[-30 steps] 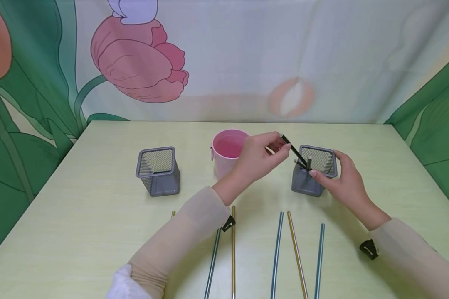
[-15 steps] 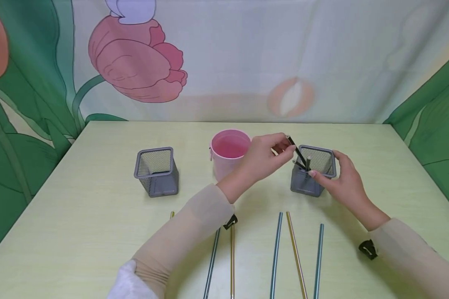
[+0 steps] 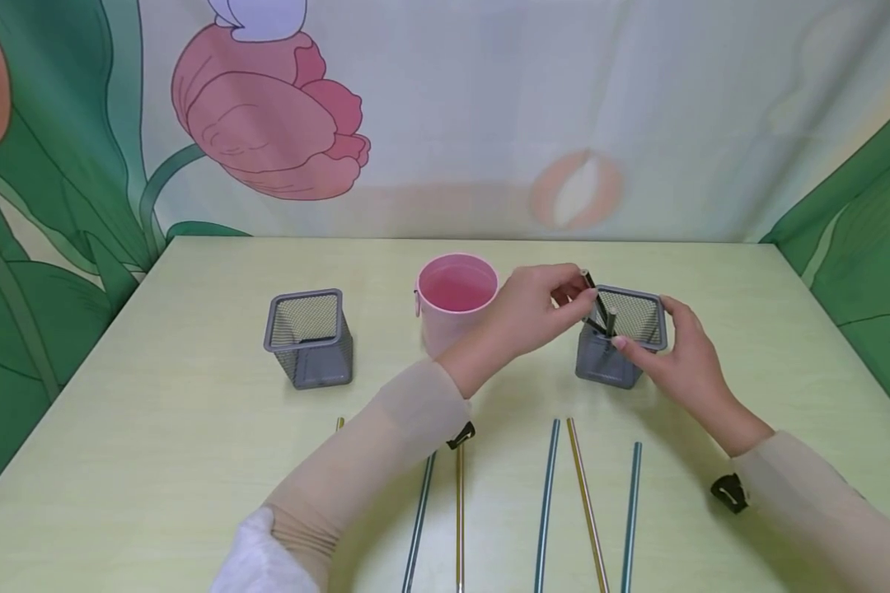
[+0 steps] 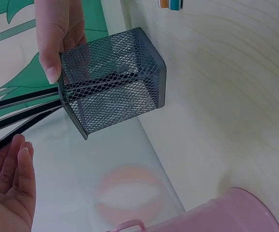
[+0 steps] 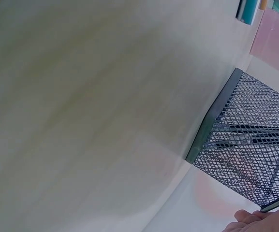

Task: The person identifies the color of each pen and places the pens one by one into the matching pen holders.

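Note:
In the head view, my left hand (image 3: 537,309) pinches the upper end of a slim black stick (image 3: 601,308). The stick leans, its lower end at the mouth of a square grey mesh pen holder (image 3: 611,362). Two more black sticks (image 4: 28,115) poke out of this holder in the left wrist view, and their lower parts show through the mesh. My right hand (image 3: 690,362) grips the holder's right side, thumb (image 3: 638,352) at the near rim and fingers round the far corner. In the right wrist view the mesh wall (image 5: 245,140) fills the right side.
A pink bucket (image 3: 433,329) stands behind my left forearm. Further left is a second mesh pen holder (image 3: 319,366). Several glossy blue sticks (image 3: 547,502) and gold sticks (image 3: 587,502) lie along the front of the table (image 3: 156,461), some partly under my left sleeve (image 3: 386,445).
My left hand has moved slightly right toward the mesh pen holder, and the black stick in it stands a little steeper. The right hand keeps its place on the holder.

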### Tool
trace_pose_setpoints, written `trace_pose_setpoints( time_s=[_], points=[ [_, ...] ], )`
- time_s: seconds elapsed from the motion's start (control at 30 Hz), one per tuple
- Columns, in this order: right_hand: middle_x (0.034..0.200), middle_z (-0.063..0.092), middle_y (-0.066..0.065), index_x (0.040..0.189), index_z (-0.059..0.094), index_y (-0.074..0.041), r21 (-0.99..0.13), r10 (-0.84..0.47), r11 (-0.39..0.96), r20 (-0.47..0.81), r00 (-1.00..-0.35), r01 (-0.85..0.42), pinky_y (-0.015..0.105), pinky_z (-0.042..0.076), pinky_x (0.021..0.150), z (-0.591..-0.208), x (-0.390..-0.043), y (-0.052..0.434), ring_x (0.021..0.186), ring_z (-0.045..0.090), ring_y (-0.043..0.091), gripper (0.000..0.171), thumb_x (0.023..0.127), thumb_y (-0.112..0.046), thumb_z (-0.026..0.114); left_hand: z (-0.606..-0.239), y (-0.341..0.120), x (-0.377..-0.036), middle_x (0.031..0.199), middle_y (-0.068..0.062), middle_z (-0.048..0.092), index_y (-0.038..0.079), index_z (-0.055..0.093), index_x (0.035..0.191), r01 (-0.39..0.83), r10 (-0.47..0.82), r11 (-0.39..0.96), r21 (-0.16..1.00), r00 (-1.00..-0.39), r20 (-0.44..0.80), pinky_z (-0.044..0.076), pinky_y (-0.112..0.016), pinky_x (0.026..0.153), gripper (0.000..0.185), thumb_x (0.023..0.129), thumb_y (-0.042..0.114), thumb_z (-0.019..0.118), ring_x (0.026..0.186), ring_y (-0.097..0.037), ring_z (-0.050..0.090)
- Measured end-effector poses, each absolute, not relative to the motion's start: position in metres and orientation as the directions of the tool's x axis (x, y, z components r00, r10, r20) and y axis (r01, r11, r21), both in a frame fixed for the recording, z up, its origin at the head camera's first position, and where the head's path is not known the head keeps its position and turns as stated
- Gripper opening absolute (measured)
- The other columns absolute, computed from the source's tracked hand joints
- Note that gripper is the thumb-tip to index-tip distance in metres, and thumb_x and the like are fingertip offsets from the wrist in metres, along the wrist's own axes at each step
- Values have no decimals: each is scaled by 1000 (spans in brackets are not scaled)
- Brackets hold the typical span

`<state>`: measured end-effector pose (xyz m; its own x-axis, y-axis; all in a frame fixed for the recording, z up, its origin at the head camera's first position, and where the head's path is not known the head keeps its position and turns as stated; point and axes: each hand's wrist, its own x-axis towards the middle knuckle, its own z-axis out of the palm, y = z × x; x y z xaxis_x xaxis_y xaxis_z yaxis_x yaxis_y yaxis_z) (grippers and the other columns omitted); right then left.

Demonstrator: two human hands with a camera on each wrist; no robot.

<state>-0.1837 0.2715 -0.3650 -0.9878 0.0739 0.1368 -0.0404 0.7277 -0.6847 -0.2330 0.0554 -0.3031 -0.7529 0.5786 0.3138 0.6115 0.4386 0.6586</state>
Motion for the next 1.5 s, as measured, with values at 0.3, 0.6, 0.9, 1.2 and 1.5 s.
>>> trace_pose_setpoints(
  time_s=[0.3, 0.6, 0.9, 1.2, 1.5],
  points=[
    [145, 30, 31, 146, 21, 6, -681, 66, 731, 149, -987, -54, 65, 33, 100, -365, -184, 272, 130, 33, 47, 88, 87, -40, 66, -301, 63, -231, 87, 4, 69, 14, 67, 91, 621, 572, 488, 613, -758, 312, 43, -12, 65, 15, 93, 24, 57, 75, -6, 57],
    [144, 31, 31, 145, 22, 6, -684, 63, 727, 152, -986, -59, 64, 33, 100, -365, -185, 272, 130, 34, 46, 87, 87, -39, 67, -302, 67, -230, 86, 5, 70, 14, 68, 90, 626, 573, 503, 596, -758, 313, 42, -12, 63, 15, 93, 24, 58, 73, -5, 57],
    [145, 30, 31, 146, 21, 6, -686, 65, 725, 153, -986, -58, 64, 33, 101, -365, -184, 273, 131, 33, 46, 87, 87, -39, 66, -303, 70, -229, 86, 5, 70, 14, 68, 88, 622, 571, 511, 594, -762, 306, 43, -11, 64, 16, 93, 25, 57, 75, -5, 59],
    [144, 31, 30, 146, 21, 6, -686, 64, 725, 152, -986, -59, 64, 33, 100, -365, -183, 273, 130, 34, 46, 86, 87, -39, 66, -303, 72, -227, 86, 7, 70, 16, 68, 89, 612, 571, 546, 572, -771, 281, 43, -12, 63, 16, 93, 26, 57, 74, -4, 58],
    [144, 31, 30, 145, 22, 6, -680, 64, 730, 157, -986, -61, 65, 33, 100, -366, -184, 273, 130, 33, 46, 86, 87, -40, 66, -304, 73, -226, 86, 7, 70, 16, 68, 90, 605, 574, 545, 581, -774, 267, 42, -12, 61, 16, 93, 26, 57, 73, -4, 58]
  ],
)
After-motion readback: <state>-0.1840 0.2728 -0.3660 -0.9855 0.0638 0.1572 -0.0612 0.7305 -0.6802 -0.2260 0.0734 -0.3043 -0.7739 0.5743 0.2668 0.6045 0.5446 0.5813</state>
